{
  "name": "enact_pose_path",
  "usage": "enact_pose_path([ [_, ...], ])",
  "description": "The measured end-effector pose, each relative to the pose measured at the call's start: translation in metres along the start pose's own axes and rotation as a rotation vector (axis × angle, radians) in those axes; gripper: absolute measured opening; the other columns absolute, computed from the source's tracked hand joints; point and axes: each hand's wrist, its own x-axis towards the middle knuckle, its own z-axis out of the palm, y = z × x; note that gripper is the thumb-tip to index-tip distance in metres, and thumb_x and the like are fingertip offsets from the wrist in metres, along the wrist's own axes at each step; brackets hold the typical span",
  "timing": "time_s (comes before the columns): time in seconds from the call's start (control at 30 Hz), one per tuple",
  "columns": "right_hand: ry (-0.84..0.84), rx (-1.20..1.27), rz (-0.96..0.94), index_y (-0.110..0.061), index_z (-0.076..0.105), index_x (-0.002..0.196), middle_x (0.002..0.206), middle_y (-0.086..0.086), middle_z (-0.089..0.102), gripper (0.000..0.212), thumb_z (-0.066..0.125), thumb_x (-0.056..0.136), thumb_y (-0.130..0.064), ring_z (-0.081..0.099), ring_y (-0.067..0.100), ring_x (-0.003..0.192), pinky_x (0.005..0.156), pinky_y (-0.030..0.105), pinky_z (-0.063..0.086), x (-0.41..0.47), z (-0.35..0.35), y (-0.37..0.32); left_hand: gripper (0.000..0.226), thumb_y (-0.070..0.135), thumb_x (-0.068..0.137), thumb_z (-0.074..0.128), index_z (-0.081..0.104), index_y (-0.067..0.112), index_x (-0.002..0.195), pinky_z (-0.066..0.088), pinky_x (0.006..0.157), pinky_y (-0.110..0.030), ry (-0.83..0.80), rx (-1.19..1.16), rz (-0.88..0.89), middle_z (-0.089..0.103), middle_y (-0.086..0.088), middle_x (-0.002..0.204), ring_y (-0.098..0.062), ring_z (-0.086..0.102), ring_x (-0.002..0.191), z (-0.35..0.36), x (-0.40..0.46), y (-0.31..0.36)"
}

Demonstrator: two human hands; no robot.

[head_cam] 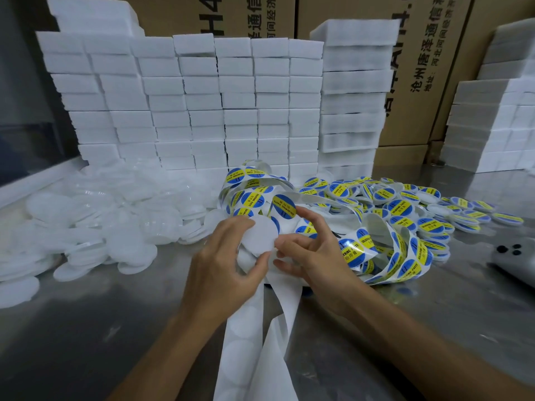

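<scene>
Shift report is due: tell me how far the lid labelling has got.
Done: a pile of labelled lids lies on the right of the table. In hand: the left hand holds a bare white lid, with the right hand at its edge beside the sticker strip. Left: a large heap of unlabelled lids on the left, and the strip carries many stickers.

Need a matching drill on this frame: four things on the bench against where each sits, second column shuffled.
1 blank white lids
2 labelled lids
3 phone
4 white foam blocks

a far right edge of the view
b stacked along the back
c heaped at left
d heaped right of centre

Pairs: 1-c, 2-d, 3-a, 4-b
</scene>
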Motion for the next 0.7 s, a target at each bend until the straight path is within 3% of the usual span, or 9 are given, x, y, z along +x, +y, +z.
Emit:
enact_pose_path([
  [0.1, 0.016, -0.003, -0.024, -0.041, 0.054, 0.118, 0.085, 0.005, 0.074, 0.056, 0.073, 0.084, 0.000, 0.067, 0.013, 0.073, 0.077, 0.036, 0.060, 0.001, -0.001, 0.000, 0.046, 0.005, 0.077, 0.079, 0.058, 0.027, 0.112, 0.057, 0.070, -0.021, 0.006, -0.547, -0.525, 0.066, 0.002, 0.116, -0.011, 0.072, 0.088, 0.003, 0.002, 0.012],
  [0.2, 0.040, -0.011, -0.036, -0.040, 0.056, 0.117, 0.085, 0.006, 0.074, 0.054, 0.073, 0.084, -0.001, 0.068, 0.013, 0.075, 0.074, 0.035, 0.060, 0.002, -0.002, 0.001, 0.031, -0.005, 0.083, 0.069, 0.063, 0.014, 0.107, 0.059, 0.065, -0.027, 0.080, -0.924, -0.884, 0.074, -0.012, 0.099, -0.022, 0.074, 0.082, 0.003, 0.008, 0.010],
  [0.33, 0.063, -0.007, -0.029, -0.033, 0.061, 0.116, 0.091, 0.004, 0.071, 0.048, 0.073, 0.084, -0.001, 0.068, 0.015, 0.079, 0.070, 0.032, 0.059, 0.002, 0.001, 0.001, 0.019, -0.008, 0.085, 0.063, 0.064, 0.004, 0.100, 0.058, 0.060, -0.025, 0.075, -1.087, -1.000, 0.075, -0.015, 0.083, -0.022, 0.073, 0.071, 0.001, 0.011, 0.007],
  [0.43, 0.188, -0.016, -0.061, -0.029, 0.069, 0.105, 0.106, 0.001, 0.065, 0.027, 0.075, 0.085, -0.012, 0.064, 0.012, 0.079, 0.068, 0.032, 0.059, 0.003, 0.002, -0.002, 0.017, -0.006, 0.082, 0.066, 0.064, 0.002, 0.098, 0.058, 0.061, -0.025, 0.107, -1.110, -1.059, 0.075, -0.015, 0.086, -0.022, 0.074, 0.075, 0.000, 0.012, 0.005],
  [0.53, 0.251, -0.059, -0.119, -0.023, 0.072, 0.093, 0.086, -0.009, 0.072, 0.007, 0.069, 0.090, -0.016, 0.064, 0.008, 0.079, 0.072, 0.033, 0.062, 0.005, -0.001, -0.009, 0.017, -0.006, 0.081, 0.068, 0.065, 0.000, 0.096, 0.058, 0.062, -0.025, 0.116, -1.103, -1.089, 0.076, -0.015, 0.086, -0.022, 0.074, 0.076, 0.000, 0.011, 0.000],
  [0.7, 0.171, -0.083, -0.125, -0.022, 0.076, 0.078, 0.076, -0.001, 0.074, 0.015, 0.071, 0.088, -0.011, 0.067, 0.006, 0.073, 0.080, 0.038, 0.060, 0.002, 0.001, -0.011, 0.025, -0.005, 0.073, 0.072, 0.063, -0.004, 0.097, 0.059, 0.063, -0.026, 0.102, -1.138, -1.109, 0.075, -0.019, 0.086, -0.024, 0.074, 0.075, 0.003, 0.009, -0.001],
])
